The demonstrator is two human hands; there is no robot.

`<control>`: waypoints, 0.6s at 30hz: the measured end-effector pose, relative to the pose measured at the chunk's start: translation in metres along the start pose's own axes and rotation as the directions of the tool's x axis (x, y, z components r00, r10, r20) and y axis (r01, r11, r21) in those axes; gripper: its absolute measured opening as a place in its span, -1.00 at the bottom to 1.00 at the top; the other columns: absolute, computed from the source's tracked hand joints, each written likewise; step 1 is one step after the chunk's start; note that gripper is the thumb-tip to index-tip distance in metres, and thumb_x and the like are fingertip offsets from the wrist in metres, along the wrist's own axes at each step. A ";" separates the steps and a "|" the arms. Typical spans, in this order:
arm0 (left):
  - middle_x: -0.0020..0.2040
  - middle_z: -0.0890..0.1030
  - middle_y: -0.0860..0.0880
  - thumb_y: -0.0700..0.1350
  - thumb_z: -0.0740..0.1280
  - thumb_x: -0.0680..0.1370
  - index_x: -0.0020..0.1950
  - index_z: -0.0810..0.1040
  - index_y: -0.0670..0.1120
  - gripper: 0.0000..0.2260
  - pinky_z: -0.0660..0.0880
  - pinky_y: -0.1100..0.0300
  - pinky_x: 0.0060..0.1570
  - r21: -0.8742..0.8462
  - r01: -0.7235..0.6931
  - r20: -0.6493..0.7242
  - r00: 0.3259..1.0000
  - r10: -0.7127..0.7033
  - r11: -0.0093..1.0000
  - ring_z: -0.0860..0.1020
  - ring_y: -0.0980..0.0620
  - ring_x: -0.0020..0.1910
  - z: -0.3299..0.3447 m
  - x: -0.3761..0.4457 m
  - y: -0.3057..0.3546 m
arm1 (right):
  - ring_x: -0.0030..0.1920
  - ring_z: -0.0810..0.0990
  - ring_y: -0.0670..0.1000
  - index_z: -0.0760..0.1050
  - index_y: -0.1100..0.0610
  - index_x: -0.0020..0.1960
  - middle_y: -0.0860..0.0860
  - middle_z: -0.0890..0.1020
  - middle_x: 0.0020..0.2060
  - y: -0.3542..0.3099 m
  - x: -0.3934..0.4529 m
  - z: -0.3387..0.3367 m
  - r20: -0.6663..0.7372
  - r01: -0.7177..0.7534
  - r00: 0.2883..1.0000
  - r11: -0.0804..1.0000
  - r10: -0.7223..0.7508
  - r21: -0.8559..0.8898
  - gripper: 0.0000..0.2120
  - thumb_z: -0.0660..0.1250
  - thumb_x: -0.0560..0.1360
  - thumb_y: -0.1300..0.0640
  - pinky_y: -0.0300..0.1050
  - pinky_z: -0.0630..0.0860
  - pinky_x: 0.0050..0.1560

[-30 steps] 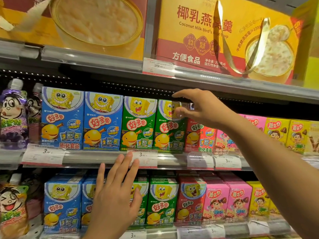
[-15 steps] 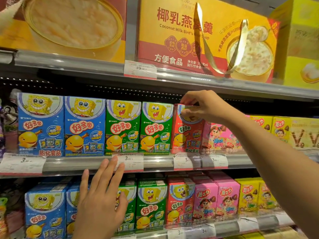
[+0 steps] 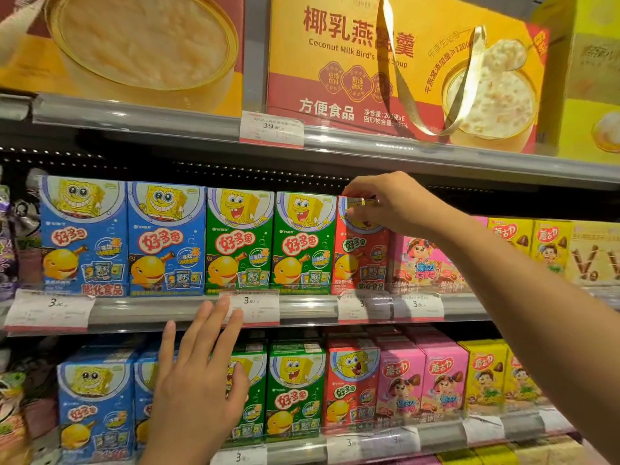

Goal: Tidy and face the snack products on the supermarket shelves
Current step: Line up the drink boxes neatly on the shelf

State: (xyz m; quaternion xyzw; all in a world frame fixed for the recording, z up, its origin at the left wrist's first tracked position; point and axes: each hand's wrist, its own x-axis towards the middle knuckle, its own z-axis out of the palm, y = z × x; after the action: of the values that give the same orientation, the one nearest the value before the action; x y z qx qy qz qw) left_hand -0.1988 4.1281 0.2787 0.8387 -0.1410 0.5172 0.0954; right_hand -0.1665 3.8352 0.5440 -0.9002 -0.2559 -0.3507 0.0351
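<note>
Since a second ago, the right hand (image 3: 391, 204) is shifted from the green box to the red SpongeBob snack box (image 3: 360, 245), whose top edge is now pinched on the middle shelf (image 3: 308, 308). The left hand (image 3: 198, 380) is held open, fingers straight, at the shelf rail. For a clean facing, the box should be drawn flush beside the green box (image 3: 303, 243).

Bright, even store light from above; colours saturated. Glare streaks along the clear price rail (image 3: 302, 307) and on the gold ribbon (image 3: 466, 78) of the top box. Deep shadow under the upper shelf (image 3: 436, 156), behind the cartons. Wide-angle bend toward the edges, esp. left. Overall soft; small print on tags unreadable, corners blurred.
</note>
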 end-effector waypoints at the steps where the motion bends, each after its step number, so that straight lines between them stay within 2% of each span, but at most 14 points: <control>1: 0.63 0.25 -0.04 0.02 0.15 0.51 0.56 0.38 -0.10 -0.39 0.01 -0.29 0.57 0.004 0.002 0.003 1.000 -0.002 1.000 0.18 -0.06 0.61 0.000 0.000 0.000 | 0.13 0.62 0.09 0.55 0.04 0.36 0.04 0.67 0.19 0.000 -0.001 0.000 -0.007 0.004 1.000 1.000 -0.005 -0.015 -0.64 0.41 0.59 0.01 -0.07 0.52 -0.03; 4: 0.64 0.23 -0.03 0.03 0.15 0.52 0.57 0.35 -0.08 -0.39 0.03 -0.30 0.56 0.012 0.018 0.028 0.999 -0.018 1.000 0.15 -0.05 0.63 0.000 -0.001 0.000 | 0.15 0.63 0.12 0.54 0.05 0.37 0.05 0.67 0.20 0.000 -0.002 0.004 -0.036 0.022 0.999 0.999 -0.024 -0.045 -0.63 0.40 0.59 0.02 -0.10 0.48 -0.05; 7: 0.64 0.20 -0.02 0.03 0.16 0.53 0.58 0.34 -0.07 -0.40 0.07 -0.31 0.54 0.028 0.024 0.065 0.998 -0.026 0.999 0.12 -0.03 0.64 -0.004 0.000 0.003 | 0.16 0.63 0.14 0.55 0.02 0.35 0.05 0.68 0.20 0.003 -0.002 0.006 -0.061 0.037 0.997 0.998 -0.041 -0.054 -0.62 0.43 0.57 -0.02 0.01 0.57 0.03; 12: 0.66 0.13 0.02 0.03 0.19 0.54 0.62 0.28 -0.03 -0.39 0.07 -0.27 0.53 0.051 0.020 0.107 0.994 -0.026 0.998 0.06 0.00 0.65 -0.009 0.000 0.002 | 0.01 0.60 0.05 0.54 0.02 0.34 0.04 0.68 0.16 0.003 -0.008 0.005 -0.067 0.075 0.995 0.997 -0.075 -0.002 -0.62 0.45 0.55 0.00 -0.03 0.49 -0.05; 14: 0.66 0.12 0.03 0.02 0.19 0.55 0.62 0.26 -0.01 -0.39 0.06 -0.26 0.53 0.049 0.027 0.106 0.994 -0.032 0.998 0.04 0.01 0.65 -0.010 0.001 0.003 | 0.06 0.61 0.13 0.56 0.08 0.32 0.08 0.68 0.16 0.001 -0.018 0.010 -0.190 0.110 0.974 0.992 -0.120 -0.063 -0.62 0.45 0.53 0.05 0.01 0.49 0.00; 16: 0.66 0.13 0.03 0.01 0.19 0.54 0.61 0.27 -0.02 -0.39 0.07 -0.28 0.55 0.051 0.022 0.104 0.994 -0.028 0.998 0.04 0.01 0.65 -0.012 0.001 0.003 | 0.07 0.63 0.24 0.60 0.15 0.24 0.13 0.69 0.10 -0.009 -0.041 0.022 -0.367 0.159 0.910 0.980 -0.191 -0.117 -0.73 0.41 0.55 0.14 0.16 0.56 0.03; 18: 0.66 0.15 0.01 0.00 0.18 0.55 0.60 0.29 -0.04 -0.41 0.07 -0.29 0.56 0.054 0.023 0.100 0.995 -0.029 0.998 0.05 0.00 0.65 -0.012 0.000 0.003 | 0.02 0.64 0.24 0.63 0.23 0.14 0.14 0.70 0.02 -0.026 -0.077 0.043 -0.467 0.234 0.844 0.964 -0.264 -0.123 -0.83 0.33 0.59 0.23 0.21 0.55 -0.01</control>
State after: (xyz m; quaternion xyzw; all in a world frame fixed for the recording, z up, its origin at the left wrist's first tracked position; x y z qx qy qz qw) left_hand -0.2099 4.1287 0.2843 0.8678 -0.1210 0.4764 0.0726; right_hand -0.2004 3.8343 0.4586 -0.7451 -0.3432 -0.5714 0.0238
